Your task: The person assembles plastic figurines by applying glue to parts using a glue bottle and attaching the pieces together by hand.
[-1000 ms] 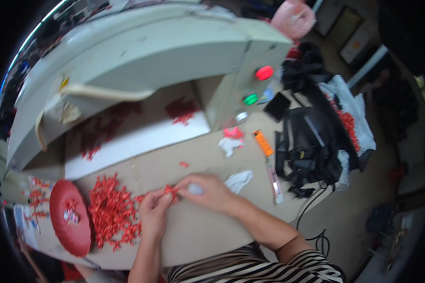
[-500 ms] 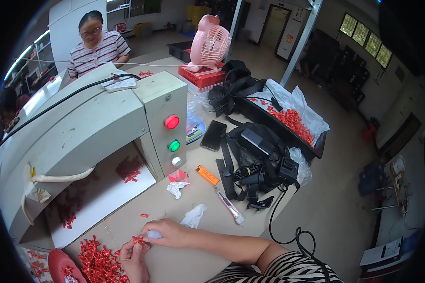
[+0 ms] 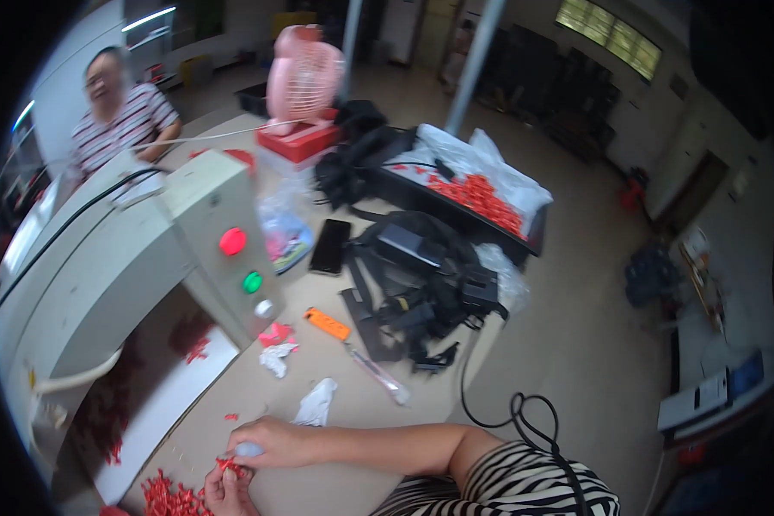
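Observation:
At the near edge of the table, my left hand (image 3: 230, 492) pinches a small shiny red plastic figure (image 3: 229, 465). My right hand (image 3: 275, 440) is closed around a pale, rounded, translucent object (image 3: 248, 450), whose kind I cannot make out. Its fingers meet the red figure, and the two hands nearly touch. Left of my left hand lies a heap of similar red figures (image 3: 168, 496), cut off by the lower edge. One loose red piece (image 3: 231, 417) rests just beyond my right hand. Motion blur softens fine detail.
A grey arched machine (image 3: 103, 249) with lit buttons fills the left, red pieces on its white bed. Crumpled tissue (image 3: 316, 402), an orange-handled cutter (image 3: 328, 323), a phone (image 3: 329, 247) and black straps (image 3: 404, 284) lie beyond. Behind are a black crate (image 3: 456, 215), pink fan (image 3: 304, 82) and a co-worker (image 3: 120, 120).
The whole view has swung, so the machine, table things and co-worker sit farther left, and the picture is blurrier. My hands stay together at the red figure. The co-worker's head has lifted.

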A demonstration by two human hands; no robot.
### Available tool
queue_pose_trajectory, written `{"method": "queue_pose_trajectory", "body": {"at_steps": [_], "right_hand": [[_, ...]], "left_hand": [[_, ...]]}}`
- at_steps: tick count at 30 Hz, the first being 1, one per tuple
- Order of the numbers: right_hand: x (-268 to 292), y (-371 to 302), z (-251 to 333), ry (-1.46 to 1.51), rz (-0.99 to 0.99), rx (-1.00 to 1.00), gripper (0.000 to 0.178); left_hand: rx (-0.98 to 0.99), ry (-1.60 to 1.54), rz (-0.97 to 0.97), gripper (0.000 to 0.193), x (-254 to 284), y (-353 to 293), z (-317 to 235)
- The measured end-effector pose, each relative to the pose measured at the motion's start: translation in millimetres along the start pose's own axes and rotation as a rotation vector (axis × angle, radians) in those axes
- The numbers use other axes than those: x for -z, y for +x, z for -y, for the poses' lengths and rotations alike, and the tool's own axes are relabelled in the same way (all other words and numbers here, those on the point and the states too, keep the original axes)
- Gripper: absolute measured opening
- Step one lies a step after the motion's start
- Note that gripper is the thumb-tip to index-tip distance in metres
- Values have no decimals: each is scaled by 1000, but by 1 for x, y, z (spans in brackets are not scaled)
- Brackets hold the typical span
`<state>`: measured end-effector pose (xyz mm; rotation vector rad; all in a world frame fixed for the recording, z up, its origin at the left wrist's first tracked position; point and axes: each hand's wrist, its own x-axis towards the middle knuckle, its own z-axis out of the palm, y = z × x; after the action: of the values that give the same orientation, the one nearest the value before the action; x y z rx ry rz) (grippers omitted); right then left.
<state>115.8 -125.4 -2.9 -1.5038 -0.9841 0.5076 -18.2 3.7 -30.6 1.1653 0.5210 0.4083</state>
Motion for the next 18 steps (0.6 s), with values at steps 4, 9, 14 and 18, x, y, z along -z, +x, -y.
{"method": "queue_pose_trajectory", "body": {"at_steps": [4, 9, 14, 18], "right_hand": [[-6, 4, -2, 66, 2, 160, 13], [3, -4, -2, 57, -26, 116, 12], [4, -4, -5, 51, -27, 114, 12], [-1, 2, 1, 47, 2, 130, 13]], "left_hand": [[59, 67, -52, 31, -17, -8, -26], [44, 106, -13, 32, -24, -4, -20], [29, 87, -7, 32, -33, -4, -23], [47, 71, -12, 32, -24, -5, -28]]}}
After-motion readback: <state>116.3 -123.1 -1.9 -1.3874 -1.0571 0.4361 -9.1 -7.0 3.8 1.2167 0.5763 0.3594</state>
